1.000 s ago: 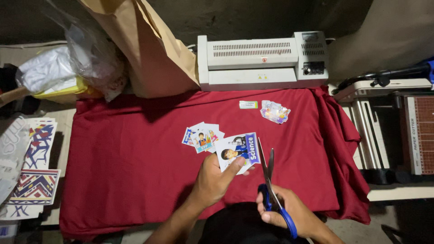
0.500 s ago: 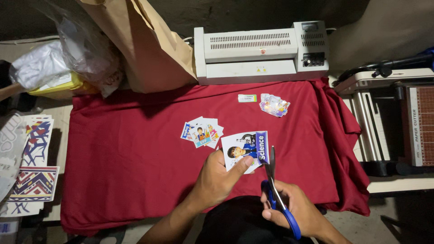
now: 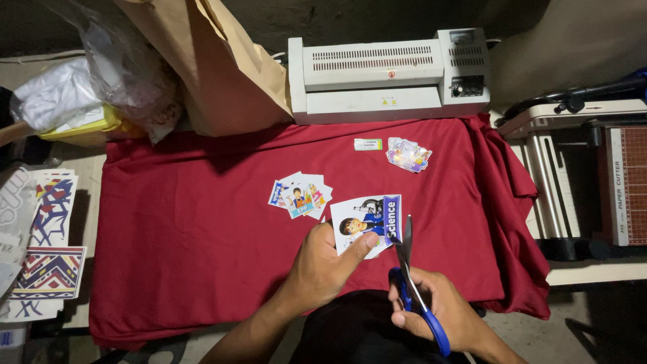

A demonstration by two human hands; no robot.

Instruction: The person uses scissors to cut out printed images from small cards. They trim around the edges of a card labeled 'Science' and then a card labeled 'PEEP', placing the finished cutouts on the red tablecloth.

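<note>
My left hand [image 3: 322, 268] holds a printed picture card [image 3: 366, 221] by its lower left corner, over a table draped in red cloth [image 3: 189, 236]. In my right hand [image 3: 438, 317] are blue-handled scissors [image 3: 412, 283], their blades pointing up along the card's right edge. A small fanned stack of cut picture cards [image 3: 300, 194] lies on the cloth just left of the held card. Further back lie a second small pile of colourful cards [image 3: 408, 154] and a thin green and white strip [image 3: 368, 143].
A white laminating machine [image 3: 387, 74] stands at the back edge. A brown paper bag [image 3: 209, 64] and clear plastic bags [image 3: 101, 81] sit at the back left. Patterned printed sheets [image 3: 40, 249] lie at the left. A paper trimmer [image 3: 606, 175] stands to the right.
The held card has come a little closer to me, and the scissor blades now run along its right edge. The piles on the cloth have not moved.
</note>
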